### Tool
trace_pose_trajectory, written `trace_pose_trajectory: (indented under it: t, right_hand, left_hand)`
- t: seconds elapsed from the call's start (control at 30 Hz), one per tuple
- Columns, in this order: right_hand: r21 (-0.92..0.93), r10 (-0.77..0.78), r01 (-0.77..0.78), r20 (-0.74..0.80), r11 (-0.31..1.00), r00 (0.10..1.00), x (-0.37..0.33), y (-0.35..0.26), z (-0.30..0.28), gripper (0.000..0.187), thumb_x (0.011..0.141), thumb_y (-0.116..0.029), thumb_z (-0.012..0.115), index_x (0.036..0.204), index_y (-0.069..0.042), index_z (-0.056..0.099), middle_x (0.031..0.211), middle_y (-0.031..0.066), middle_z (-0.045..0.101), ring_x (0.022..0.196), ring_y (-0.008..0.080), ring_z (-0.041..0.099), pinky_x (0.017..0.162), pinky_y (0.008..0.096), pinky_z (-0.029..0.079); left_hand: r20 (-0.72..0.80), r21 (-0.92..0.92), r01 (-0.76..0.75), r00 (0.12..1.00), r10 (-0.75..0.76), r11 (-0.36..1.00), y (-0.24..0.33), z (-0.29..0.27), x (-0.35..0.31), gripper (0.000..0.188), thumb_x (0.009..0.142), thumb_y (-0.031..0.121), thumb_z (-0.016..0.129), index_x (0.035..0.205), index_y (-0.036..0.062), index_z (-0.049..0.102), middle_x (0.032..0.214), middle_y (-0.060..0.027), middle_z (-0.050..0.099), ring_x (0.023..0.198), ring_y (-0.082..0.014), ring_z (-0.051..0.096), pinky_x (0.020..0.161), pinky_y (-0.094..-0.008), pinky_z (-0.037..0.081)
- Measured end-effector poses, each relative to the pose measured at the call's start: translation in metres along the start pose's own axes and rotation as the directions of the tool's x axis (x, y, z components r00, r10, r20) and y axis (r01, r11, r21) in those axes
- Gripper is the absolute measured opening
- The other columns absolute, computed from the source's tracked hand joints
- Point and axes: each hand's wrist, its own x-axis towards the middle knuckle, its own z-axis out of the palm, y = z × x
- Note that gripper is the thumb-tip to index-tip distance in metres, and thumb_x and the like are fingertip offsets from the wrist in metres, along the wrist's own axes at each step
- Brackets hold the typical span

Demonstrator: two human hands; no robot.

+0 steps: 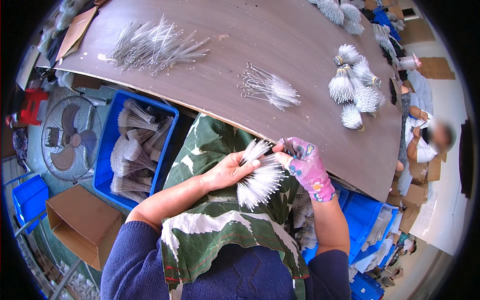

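My green-and-white patterned apron (205, 237) covers my chest, just on my side of the bench (215, 75). My bare left hand (231, 171) is clamped on a fanned bunch of small white brushes (260, 186), which I hold over my lap, just before the near edge of the bench. My right hand (306, 165), in a pink flowered glove with the fingertips bare, is beside the bunch, right at that edge. Its fingers are bent in close around a thin dark thing (288, 145); I cannot tell what it is, nor whether the fingers are tight on it.

Left of me and lower than the bench, a brown cardboard box (87, 220) lies open. Nearer the bench's edge, a blue bin (103, 170) holds bundles of brushes. Blue crates (357, 215) sit below the bench on my right.

On the bench, a small loose pile (272, 89) lies near the middle, tied bundles (345, 85) cluster toward the right end, and a bigger loose pile (155, 47) spreads toward the left end. A fan (75, 140) stands off the bench's left side, a red stool (34, 105) beyond it. Past the bench's right end sits a person in a white top (425, 152).
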Motion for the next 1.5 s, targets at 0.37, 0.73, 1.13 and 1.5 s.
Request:
trace_pose_trajectory:
  t: [0.37, 0.73, 1.13, 1.5]
  right_hand:
    - [0.119, 0.014, -0.008, -0.045, 0.993, 0.999, -0.002, 0.004, -0.001, 0.019, 0.089, -0.013, 0.054, 0.1, 0.001, 0.061, 0.077, 0.0001, 0.059, 0.064, 0.0056, 0.049, 0.059, 0.02, 0.04]
    - [-0.165, 0.248, -0.219, 0.18, 0.962, 0.952, -0.008, -0.024, -0.03, 0.038, 0.091, -0.037, 0.047, 0.1, -0.003, 0.063, 0.071, -0.0033, 0.054, 0.062, 0.0026, 0.047, 0.05, 0.0169, 0.033]
    - [-0.173, 0.293, -0.249, 0.314, 0.953, 0.903, 0.008, -0.006, -0.013, 0.038, 0.087, -0.042, 0.052, 0.087, -0.006, 0.062, 0.061, -0.0024, 0.053, 0.051, 0.0047, 0.044, 0.045, 0.0192, 0.032]
    - [0.415, 0.113, -0.252, 0.331, 0.874, 0.937, 0.006, 0.019, 0.01, 0.034, 0.075, -0.021, 0.064, 0.101, 0.001, 0.061, 0.093, 0.0072, 0.062, 0.08, 0.0134, 0.058, 0.069, 0.024, 0.044]
  left_hand:
    - [0.004, 0.043, 0.062, 0.998, -0.063, 0.997, 0.0, -0.005, 0.001, 0.031, 0.093, 0.029, 0.049, 0.107, 0.0035, 0.058, 0.09, 0.0027, 0.058, 0.087, -0.0043, 0.049, 0.079, -0.0231, 0.043]
    - [0.009, 0.029, 0.097, 0.995, -0.097, 0.995, 0.004, -0.005, -0.001, 0.032, 0.091, 0.032, 0.051, 0.102, 0.0027, 0.061, 0.086, 0.0031, 0.059, 0.082, -0.0038, 0.05, 0.075, -0.0226, 0.044]
    - [0.127, -0.029, 0.175, 0.977, -0.17, 0.984, 0.012, -0.005, -0.006, 0.033, 0.089, 0.031, 0.056, 0.103, 0.0012, 0.061, 0.088, 0.0017, 0.06, 0.084, -0.0053, 0.051, 0.076, -0.024, 0.044]
    - [0.123, 0.041, 0.139, 0.982, -0.143, 0.99, 0.005, -0.003, 0.0, 0.033, 0.088, 0.032, 0.057, 0.094, 0.0002, 0.063, 0.079, 0.0041, 0.057, 0.077, -0.0034, 0.048, 0.069, -0.0223, 0.043]
